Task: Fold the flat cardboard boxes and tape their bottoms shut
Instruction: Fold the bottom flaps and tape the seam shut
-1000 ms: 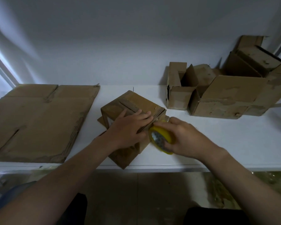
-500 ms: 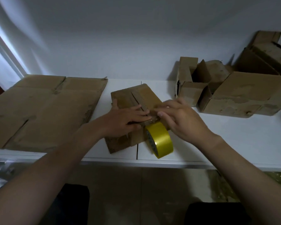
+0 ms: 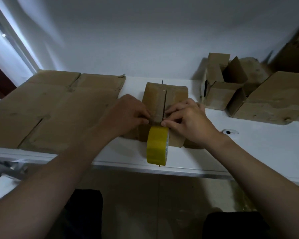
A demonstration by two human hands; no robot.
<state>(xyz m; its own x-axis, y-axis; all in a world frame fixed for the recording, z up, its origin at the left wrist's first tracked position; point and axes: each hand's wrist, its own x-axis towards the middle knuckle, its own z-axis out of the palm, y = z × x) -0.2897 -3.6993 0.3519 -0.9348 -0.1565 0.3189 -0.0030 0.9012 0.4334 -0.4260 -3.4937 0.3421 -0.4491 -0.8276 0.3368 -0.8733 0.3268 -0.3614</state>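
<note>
White table [image 3: 248, 152]: left hand [image 3: 128, 112] and right hand [image 3: 188, 121] partly hide the box [image 3: 176, 94].

No legible text, print on rim of the tape roll [image 3: 156, 145] too blurred to read

2 hands [image 3: 128, 112], 1 yellow tape roll [image 3: 156, 147], 1 flat cardboard sheet [image 3: 55, 109], 4 folded boxes [image 3: 273, 102].

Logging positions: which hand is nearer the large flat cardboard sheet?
Left. The left hand is just right of the large flat cardboard sheet; the right hand lies farther right.
</note>
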